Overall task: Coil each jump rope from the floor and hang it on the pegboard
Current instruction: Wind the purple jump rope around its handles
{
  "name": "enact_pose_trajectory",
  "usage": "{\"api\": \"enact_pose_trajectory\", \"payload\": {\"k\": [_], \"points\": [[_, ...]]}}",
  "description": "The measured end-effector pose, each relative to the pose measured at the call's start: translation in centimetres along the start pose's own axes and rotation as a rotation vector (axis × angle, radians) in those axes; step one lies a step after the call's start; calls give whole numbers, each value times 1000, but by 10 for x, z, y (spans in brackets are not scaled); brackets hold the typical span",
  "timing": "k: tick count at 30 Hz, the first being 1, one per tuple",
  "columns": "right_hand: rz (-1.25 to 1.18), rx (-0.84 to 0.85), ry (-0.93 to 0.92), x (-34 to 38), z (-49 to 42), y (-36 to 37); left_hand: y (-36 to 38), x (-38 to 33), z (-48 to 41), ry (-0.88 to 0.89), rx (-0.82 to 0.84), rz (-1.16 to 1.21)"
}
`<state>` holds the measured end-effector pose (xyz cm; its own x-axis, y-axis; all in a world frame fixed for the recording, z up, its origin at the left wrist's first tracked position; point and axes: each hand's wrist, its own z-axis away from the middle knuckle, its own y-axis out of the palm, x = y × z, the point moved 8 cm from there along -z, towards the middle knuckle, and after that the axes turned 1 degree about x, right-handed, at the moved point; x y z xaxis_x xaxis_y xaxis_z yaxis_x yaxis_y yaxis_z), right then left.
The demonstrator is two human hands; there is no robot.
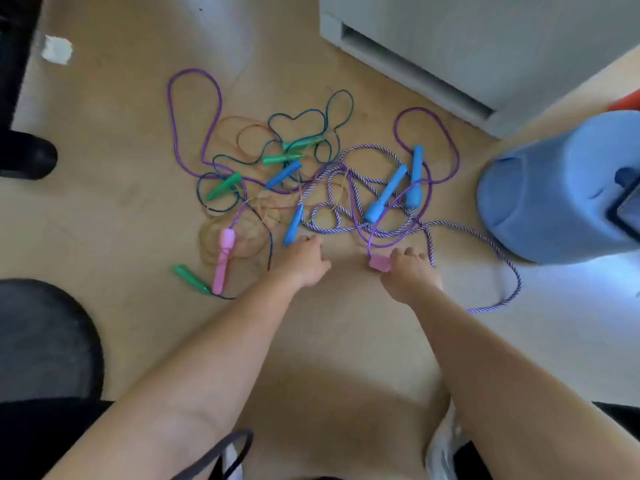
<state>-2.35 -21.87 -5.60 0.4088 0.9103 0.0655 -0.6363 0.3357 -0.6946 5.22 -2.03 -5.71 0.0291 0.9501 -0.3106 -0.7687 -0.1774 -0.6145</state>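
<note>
The right hand (pixel 412 273) grips a pink handle (pixel 378 263) that lies crosswise, and its purple cord (pixel 370 242) leads away from the person. The left hand (pixel 304 261), apparently loose-fingered, holds nothing beside a blue handle (pixel 292 226). The tangled jump ropes (pixel 282 158) lie on the tan floor (pixel 104 202) near a white cabinet (pixel 485 46).

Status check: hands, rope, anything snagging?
Right hand grips pink handle of the purple rope. Left hand open beside a blue handle. Braided rope crosses it in the tangle.
</note>
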Motion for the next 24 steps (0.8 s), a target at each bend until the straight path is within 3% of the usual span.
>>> {"api": "enact_pose_trajectory", "payload": {"k": [6, 10, 16, 18, 20, 22, 24], "points": [[94, -90, -110, 19, -17, 21, 21, -19, -22, 14, -23, 52], [-223, 15, -199, 51, -10, 16, 11, -30, -31, -14, 17, 247], [-348, 51, -211, 87, 20, -20, -35, -29, -14, 9, -22, 379], [-302, -30, -159, 86, 34, -43, -60, -31, 3, 60, -56, 410], [-354, -222, -141, 80, 54, -81, -88, -37, 28, 142, -93, 398], [-345, -390, -219, 76, 75, -118, -113, -48, 58, 236, -85, 357], [-157, -403, -340, 83, 96, -146, -137, -66, 96, 331, -38, 322]]}}
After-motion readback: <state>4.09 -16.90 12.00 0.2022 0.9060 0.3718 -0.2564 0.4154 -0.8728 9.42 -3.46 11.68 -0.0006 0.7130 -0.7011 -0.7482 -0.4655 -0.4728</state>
